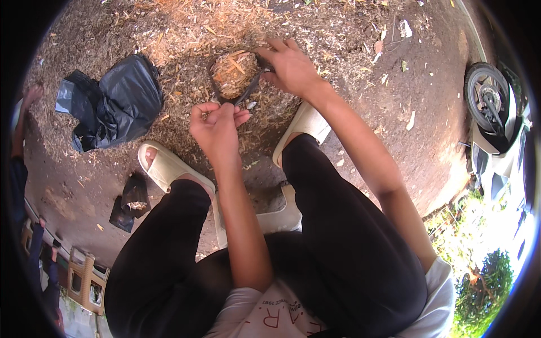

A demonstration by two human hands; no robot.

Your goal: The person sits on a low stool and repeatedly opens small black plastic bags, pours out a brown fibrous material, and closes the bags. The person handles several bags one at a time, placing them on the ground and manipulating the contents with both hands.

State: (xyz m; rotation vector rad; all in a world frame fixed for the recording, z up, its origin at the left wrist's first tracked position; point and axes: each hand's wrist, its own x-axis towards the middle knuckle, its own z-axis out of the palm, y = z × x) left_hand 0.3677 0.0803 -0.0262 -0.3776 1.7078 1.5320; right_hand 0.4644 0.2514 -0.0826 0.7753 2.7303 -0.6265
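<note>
Between my two hands stands a small black plastic bag (pixel 258 84), its mouth open upward. Brown soil mix with pale wood chips (pixel 234 73) fills it close to the rim. My left hand (pixel 218 127) pinches the near edge of the bag, thumb and fingers together. On the far right side, my right hand (pixel 288 66) grips the rim, with the thumb low and the fingers reaching over the edge. Part of the bag's lower body is hidden from above.
A large black plastic bag (pixel 127 98) lies crumpled at left. Small filled black bags (pixel 135 197) stand behind my left sandal (pixel 169 166). Wood chips (pixel 180 28) cover the ground. A motorbike (pixel 489 107) is parked at far right; another person's hand (pixel 34 94) shows at far left.
</note>
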